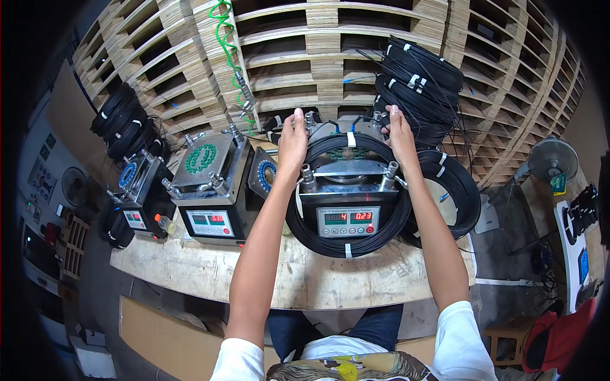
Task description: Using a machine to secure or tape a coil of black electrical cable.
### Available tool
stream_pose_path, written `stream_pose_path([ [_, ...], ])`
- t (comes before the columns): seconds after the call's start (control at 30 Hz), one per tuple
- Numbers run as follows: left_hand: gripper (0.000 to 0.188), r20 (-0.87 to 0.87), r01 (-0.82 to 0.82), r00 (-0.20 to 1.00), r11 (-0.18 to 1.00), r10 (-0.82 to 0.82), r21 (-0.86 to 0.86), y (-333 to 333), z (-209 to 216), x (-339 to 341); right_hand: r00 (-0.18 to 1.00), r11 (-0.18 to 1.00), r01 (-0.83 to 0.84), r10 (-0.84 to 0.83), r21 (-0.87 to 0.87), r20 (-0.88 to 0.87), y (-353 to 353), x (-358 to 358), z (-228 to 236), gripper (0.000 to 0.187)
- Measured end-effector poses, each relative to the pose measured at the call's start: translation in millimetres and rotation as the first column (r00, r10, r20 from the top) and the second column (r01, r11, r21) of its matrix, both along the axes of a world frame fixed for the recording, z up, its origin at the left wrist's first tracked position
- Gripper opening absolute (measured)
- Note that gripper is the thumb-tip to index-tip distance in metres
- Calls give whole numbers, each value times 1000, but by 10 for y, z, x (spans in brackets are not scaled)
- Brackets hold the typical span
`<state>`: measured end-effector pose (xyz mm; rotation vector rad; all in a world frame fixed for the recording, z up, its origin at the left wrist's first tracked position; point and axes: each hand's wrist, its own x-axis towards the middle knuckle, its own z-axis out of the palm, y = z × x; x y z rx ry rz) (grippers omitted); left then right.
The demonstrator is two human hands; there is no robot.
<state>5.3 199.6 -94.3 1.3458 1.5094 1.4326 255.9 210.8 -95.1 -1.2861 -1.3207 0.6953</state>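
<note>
A boxy pressure polishing machine (309,209) with a lit red display stands in front of me. A coil of black cable (298,232), bound with white tape, hangs around its front. Blue-ended leads from the coil reach the machine's top, where a green ring of holders (343,154) shows. My left hand (293,145) is closed at the rear left corner clamp (309,120); my right hand (400,138) is closed at the rear right corner clamp (377,118). Some fingers of both hands are hidden. Both front metal clamps (308,174) are untouched.
Two similar machines (206,206) stand to the left on the wooden table (279,282), with a small bottle (166,225) between them. More black cable coils (422,86) are piled at the back right. Wooden pallets (324,51) rise behind; a green spiral hose (222,32) hangs there.
</note>
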Motion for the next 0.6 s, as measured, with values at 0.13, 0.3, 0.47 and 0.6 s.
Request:
stream_pose_path([
  [0.13, 76, -64, -61, 996, 997, 64, 57, 95, -82, -42, 998, 997, -51, 52, 51, -28, 30, -11, -16, 69],
  [0.3, 80, -78, -32, 996, 998, 37, 61, 23, 11, 35, 998, 996, -42, 46, 79, -42, 61, 21, -59, 70],
  [0.47, 85, -63, 57, 996, 997, -61, -60, -65, 111, 61, 999, 999, 44, -44, 7, -9, 42, 8, -56, 63],
  [0.6, 86, -93, 28, 995, 999, -24, 42, 88, -53, -22, 997, 996, 20, -26, 91, 73, 215, 47, -204, 64],
])
